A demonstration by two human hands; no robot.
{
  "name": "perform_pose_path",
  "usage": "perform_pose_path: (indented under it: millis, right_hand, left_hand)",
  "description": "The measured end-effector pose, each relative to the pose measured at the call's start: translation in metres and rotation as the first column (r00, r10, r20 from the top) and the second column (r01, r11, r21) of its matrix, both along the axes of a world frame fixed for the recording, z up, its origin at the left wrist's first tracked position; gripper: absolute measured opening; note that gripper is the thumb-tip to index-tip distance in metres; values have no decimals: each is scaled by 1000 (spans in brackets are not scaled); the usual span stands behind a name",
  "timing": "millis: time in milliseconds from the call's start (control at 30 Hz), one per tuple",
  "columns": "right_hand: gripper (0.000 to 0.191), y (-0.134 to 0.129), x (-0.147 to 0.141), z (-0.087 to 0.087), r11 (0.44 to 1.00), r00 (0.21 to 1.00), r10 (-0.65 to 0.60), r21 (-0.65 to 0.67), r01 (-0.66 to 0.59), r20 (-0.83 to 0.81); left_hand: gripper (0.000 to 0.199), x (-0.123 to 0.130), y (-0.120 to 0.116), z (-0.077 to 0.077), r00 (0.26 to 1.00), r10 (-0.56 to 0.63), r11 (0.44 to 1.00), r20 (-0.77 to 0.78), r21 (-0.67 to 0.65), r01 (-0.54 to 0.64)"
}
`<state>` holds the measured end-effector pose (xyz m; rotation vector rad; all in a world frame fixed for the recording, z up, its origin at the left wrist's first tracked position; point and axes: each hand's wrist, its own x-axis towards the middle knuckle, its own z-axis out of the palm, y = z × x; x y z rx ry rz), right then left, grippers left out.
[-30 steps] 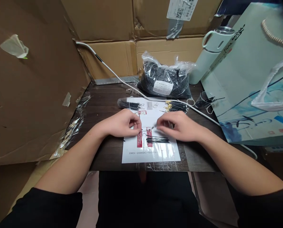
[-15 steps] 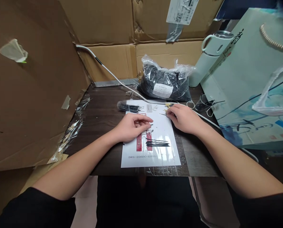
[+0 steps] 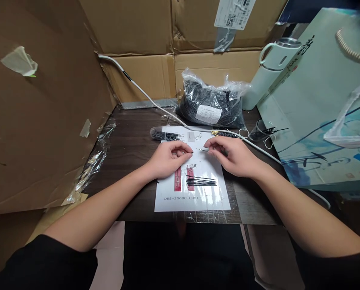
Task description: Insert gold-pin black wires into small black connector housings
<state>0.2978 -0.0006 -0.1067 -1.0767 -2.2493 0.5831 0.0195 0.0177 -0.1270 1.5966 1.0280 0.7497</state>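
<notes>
My left hand (image 3: 171, 158) is closed in a pinch over the printed sheet (image 3: 164, 204). A tiny black piece (image 3: 192, 152) pokes out at its fingertips; most of it is hidden. Facing it, my right hand (image 3: 228, 155) pinches a thin wire (image 3: 202, 150) whose bright tip points left at that piece, with a small gap between them. Below both hands a row of black wires (image 3: 201, 181) lies across the red picture on the sheet. Behind my right hand lies a bundle of black wires with gold ends (image 3: 217, 133).
A clear sleeve of black wires (image 3: 164, 134) lies at the sheet's top left. Behind stand a bulging plastic bag (image 3: 210, 102) and a white flask (image 3: 262, 80). A white cable (image 3: 149, 98) crosses the table. At right are a small cup (image 3: 256, 131) and a paper bag (image 3: 312, 121).
My right hand has come away from the gold-ended bundle, slightly toward me, with a thin wire in its fingers. My left fingertips have closed together and lifted slightly.
</notes>
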Motion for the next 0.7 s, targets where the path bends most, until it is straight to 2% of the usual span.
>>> perform_pose_path:
  millis: [167,367,700]
  right_hand:
    - [15,-7,-5,9,997,997,68,47,-67,-39]
    - [14,-6,-8,6,994,995,96,60,-95,-14]
    - [14,-7,-8,5,995,997,76,67,-75,-5]
  left_hand:
    - [26,1,1,0,1000,0,1000,-13,-5,0]
    - [25,1,0,2,999,-4,1000,-31,21,5]
    - [23,1,0,1,998,-12,998,-60,64,16]
